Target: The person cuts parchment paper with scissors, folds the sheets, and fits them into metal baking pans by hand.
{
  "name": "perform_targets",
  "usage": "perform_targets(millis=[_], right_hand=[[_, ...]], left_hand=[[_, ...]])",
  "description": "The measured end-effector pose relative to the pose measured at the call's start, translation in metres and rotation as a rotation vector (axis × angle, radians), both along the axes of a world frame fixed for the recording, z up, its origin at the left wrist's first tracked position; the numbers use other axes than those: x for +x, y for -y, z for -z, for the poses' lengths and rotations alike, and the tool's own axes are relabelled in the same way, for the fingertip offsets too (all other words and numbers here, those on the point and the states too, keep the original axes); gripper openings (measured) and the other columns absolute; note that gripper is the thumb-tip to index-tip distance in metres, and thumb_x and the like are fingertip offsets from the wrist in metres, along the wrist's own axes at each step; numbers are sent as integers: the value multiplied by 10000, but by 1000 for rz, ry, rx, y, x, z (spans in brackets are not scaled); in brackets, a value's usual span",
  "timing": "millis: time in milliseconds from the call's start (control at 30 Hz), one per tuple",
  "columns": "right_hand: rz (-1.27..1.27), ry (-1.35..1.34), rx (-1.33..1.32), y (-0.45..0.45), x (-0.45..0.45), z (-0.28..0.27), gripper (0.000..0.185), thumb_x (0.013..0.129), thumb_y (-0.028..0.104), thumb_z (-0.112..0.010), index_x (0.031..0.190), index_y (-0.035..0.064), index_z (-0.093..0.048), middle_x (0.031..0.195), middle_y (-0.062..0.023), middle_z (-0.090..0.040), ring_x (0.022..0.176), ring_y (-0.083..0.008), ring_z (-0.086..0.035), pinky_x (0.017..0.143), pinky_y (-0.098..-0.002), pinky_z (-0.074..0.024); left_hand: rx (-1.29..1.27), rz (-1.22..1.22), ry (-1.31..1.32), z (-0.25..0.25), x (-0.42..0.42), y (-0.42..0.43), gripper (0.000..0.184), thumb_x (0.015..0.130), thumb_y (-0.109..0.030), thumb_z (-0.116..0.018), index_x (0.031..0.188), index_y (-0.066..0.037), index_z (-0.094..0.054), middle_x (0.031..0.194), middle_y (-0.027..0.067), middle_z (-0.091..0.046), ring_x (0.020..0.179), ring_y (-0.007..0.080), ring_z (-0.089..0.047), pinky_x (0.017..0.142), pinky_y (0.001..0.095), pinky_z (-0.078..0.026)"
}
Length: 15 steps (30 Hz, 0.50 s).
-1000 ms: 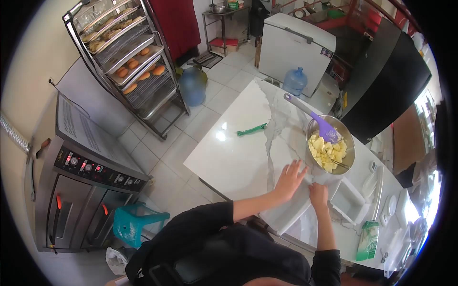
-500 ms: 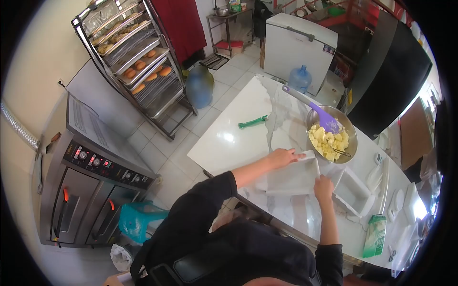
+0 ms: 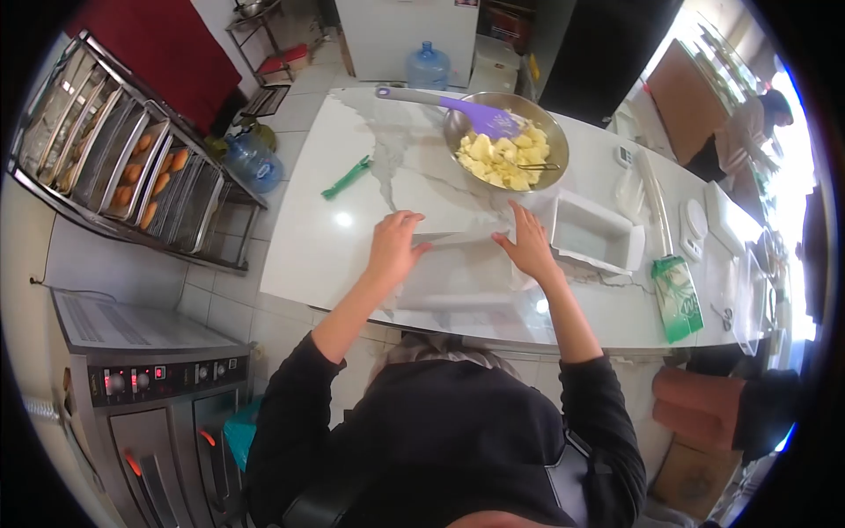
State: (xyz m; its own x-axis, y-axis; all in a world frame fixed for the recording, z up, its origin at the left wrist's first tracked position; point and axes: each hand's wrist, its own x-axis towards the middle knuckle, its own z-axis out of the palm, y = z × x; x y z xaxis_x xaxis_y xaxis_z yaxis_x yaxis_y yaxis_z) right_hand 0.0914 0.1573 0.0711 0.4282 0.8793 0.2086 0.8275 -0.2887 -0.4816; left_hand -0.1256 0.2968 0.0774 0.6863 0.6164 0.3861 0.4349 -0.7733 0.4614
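Observation:
A sheet of white, translucent paper [image 3: 462, 275] with folded edges lies on the table in front of me. My left hand [image 3: 393, 246] is at its far left corner, thumb by the fold and fingers apart. At the far right corner, my right hand [image 3: 530, 245] has its thumb near the paper edge and its fingers spread. Just right of that hand stands a rectangular loaf pan [image 3: 594, 233] with white paper lining. Beyond the hands, a metal bowl [image 3: 561, 145] holds pale yellow chunks [image 3: 502, 163], a purple spatula [image 3: 484, 116] and a wire utensil [image 3: 539, 166].
A green strip [image 3: 347, 177] lies on the marble table [image 3: 304, 246]. To the right are a green-and-white packet [image 3: 676, 299], scissors [image 3: 723, 315] and a scale [image 3: 694, 218]. An oven [image 3: 158, 387] and a tray rack [image 3: 132, 176] stand left. Another person [image 3: 748, 128] is at the far right.
My view has swung to the right. The paper, held up in a box-like shape before, now lies flatter, and both hands have loosened with fingers apart at its far corners.

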Motion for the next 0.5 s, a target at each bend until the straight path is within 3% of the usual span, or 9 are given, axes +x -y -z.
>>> perform_targets(millis=[67, 100, 167, 267, 500], right_hand=[[79, -30, 55, -13, 14, 41, 395, 808, 260, -597, 1101, 6, -520, 1121, -169, -547, 1032, -310, -507, 879, -404, -371], [53, -210, 36, -16, 22, 46, 353, 811, 250, -597, 1052, -2, -539, 1046, -162, -572, 958, -285, -530, 831, -379, -391], [-2, -573, -8, -17, 32, 49, 282, 815, 228, -596, 953, -17, -576, 898, -146, -623, 809, -235, -577, 735, -328, -432], [12, -646, 94, -12, 26, 47, 243, 806, 200, -606, 833, -40, -580, 686, -103, -604, 624, -153, -525, 599, -282, -421], [196, -644, 180, -6, 13, 51, 206, 796, 168, -616, 805, -33, -570, 639, -87, -570, 596, -133, -484, 577, -287, -406]], left_hand=[[-275, -8, -58, 7, -5, -14, 235, 691, -101, -678, 916, -59, -625, 905, 107, -612, 827, 247, -580, 724, 339, -458], [-410, -16, -90, 8, -6, -20, 215, 695, -117, -684, 895, -53, -636, 877, 113, -630, 797, 237, -596, 700, 328, -473], [-417, 16, -68, 9, -10, -28, 174, 706, -109, -674, 861, -34, -644, 811, 116, -640, 741, 217, -610, 676, 310, -477], [-548, 4, 2, 16, -10, -37, 153, 720, -111, -668, 844, -22, -651, 756, 108, -648, 698, 186, -615, 657, 282, -473], [-900, -56, 97, 38, -4, -62, 194, 735, -137, -671, 890, -26, -638, 738, 64, -652, 680, 128, -595, 610, 267, -454]])
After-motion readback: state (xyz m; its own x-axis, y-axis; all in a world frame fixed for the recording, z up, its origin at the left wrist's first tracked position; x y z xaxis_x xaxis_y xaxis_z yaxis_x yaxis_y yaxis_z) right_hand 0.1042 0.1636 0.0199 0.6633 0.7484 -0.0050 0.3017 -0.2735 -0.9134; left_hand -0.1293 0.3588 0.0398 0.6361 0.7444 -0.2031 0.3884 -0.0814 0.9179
